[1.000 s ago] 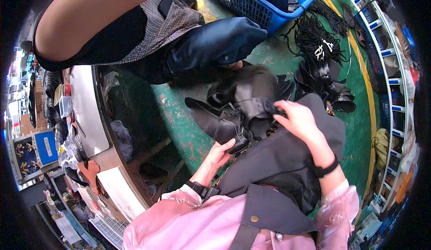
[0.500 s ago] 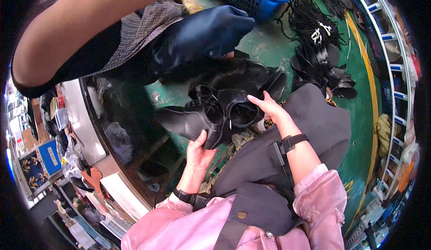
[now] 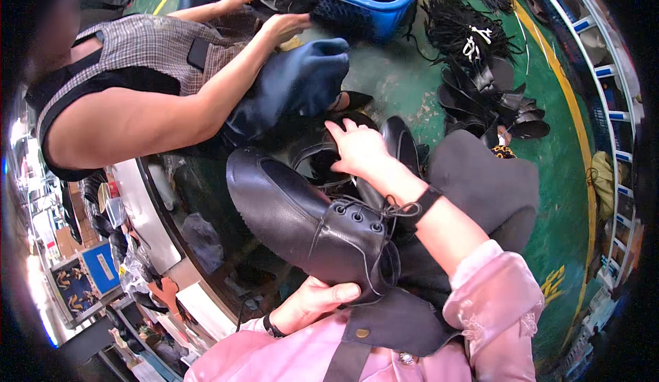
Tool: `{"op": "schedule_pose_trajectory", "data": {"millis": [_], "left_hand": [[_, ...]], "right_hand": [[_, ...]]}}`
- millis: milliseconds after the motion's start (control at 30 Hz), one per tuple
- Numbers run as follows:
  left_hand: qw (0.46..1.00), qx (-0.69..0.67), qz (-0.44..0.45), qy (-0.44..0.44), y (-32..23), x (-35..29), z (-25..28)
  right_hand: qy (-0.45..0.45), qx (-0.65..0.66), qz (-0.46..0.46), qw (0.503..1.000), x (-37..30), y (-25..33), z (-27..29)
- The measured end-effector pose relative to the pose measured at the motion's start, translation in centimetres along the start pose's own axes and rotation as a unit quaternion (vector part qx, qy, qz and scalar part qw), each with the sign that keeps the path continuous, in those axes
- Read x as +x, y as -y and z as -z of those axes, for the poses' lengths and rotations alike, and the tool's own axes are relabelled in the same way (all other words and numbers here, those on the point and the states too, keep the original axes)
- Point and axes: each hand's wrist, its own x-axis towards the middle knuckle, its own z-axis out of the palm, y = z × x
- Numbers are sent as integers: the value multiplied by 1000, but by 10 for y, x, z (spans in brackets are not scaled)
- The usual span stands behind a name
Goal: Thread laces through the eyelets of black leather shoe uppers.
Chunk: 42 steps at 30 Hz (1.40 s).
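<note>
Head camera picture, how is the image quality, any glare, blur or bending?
Head view: strong fisheye bending with a black rim; soft sheen on the black lace-up shoe held by the left hand; right hand fairly sharp; far-left edge blown out and blurred.

I wear a glossy pink jacket, its sleeves pushed up and bunched in soft folds with a gathered cuff. A black band circles the wrist of my right hand (image 3: 357,150), and a dark band sits at the wrist of my left hand (image 3: 312,304) (half hidden). A dark apron with round metal studs covers my lap.
</note>
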Motion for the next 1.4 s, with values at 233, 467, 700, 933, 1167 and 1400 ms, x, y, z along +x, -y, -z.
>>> {"op": "schedule_pose_trajectory", "data": {"millis": [233, 467, 700, 933, 1167, 1400], "left_hand": [[994, 37, -63, 85, -1, 6, -26], [894, 62, -258, 361, -40, 17, -119], [825, -112, -138, 536, -31, 6, -163], [945, -59, -21, 320, 28, 54, -69], [957, 148, 47, 246, 87, 76, -43], [940, 163, 5, 301, 75, 104, -38]], "right_hand": [[-244, 111, -182, 946, -52, -106, 34], [-420, 666, -203, 582, -234, -174, 114], [-672, 623, -177, 360, -433, -115, 85], [-417, 788, -329, 311, -469, -62, -113], [-304, 683, -331, 575, -526, -116, -179], [-172, 420, -401, 796, -540, -104, -7]]}}
